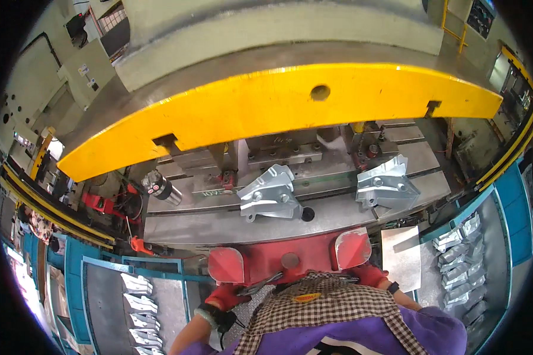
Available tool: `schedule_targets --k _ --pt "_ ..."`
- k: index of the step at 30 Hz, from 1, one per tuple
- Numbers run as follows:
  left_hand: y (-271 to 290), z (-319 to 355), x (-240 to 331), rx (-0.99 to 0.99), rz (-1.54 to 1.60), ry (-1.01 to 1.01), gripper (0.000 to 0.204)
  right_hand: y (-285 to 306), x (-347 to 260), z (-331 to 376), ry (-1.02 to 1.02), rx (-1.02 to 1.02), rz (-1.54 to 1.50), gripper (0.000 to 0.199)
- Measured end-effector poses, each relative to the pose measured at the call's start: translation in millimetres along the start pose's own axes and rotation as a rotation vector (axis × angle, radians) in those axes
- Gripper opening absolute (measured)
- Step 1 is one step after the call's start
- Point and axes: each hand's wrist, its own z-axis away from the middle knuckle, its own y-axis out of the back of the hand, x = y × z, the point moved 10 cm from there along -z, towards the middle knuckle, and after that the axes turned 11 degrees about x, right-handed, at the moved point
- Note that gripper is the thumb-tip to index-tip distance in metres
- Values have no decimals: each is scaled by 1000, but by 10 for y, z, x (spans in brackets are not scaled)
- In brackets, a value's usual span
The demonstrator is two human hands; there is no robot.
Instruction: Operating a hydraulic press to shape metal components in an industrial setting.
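My left hand (226, 296), in a red glove, is just below the left red hood (226, 264) of a red control stand (273, 251). Its fingers are curled around one end of a slender dark metal tool (259, 284), whose exact kind I cannot make out. My right hand (367, 275), also red-gloved, reaches in beneath the right red hood (353, 248); its fingers are largely hidden. Beyond the stand, two grey formed metal parts sit on the press bed: a left part (270, 196) and a right part (387, 186).
A yellow-faced press ram (260, 106) hangs over the steel press bed (189, 228). A dark cylinder (161, 188) stands at the bed's left. Blue-framed tables flank me, with metal parts (141, 310) on the left and more parts (461, 266) on the right. A pale panel (400, 253) adjoins the stand.
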Motion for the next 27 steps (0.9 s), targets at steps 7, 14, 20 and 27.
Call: schedule_targets --k 7,14,20,27 --pt "922 -892 1003 81 362 -78 44 85 -8 8 -353 26 -901 38" --pt "1760 -3032 1781 122 293 -439 43 334 -243 -105 -467 182 -1319 25" --pt "1684 -3505 2037 124 194 -541 39 376 181 325 -581 550 -1420 37" --pt "1581 -2586 2581 168 709 -326 41 860 911 154 -667 732 -1345 27"
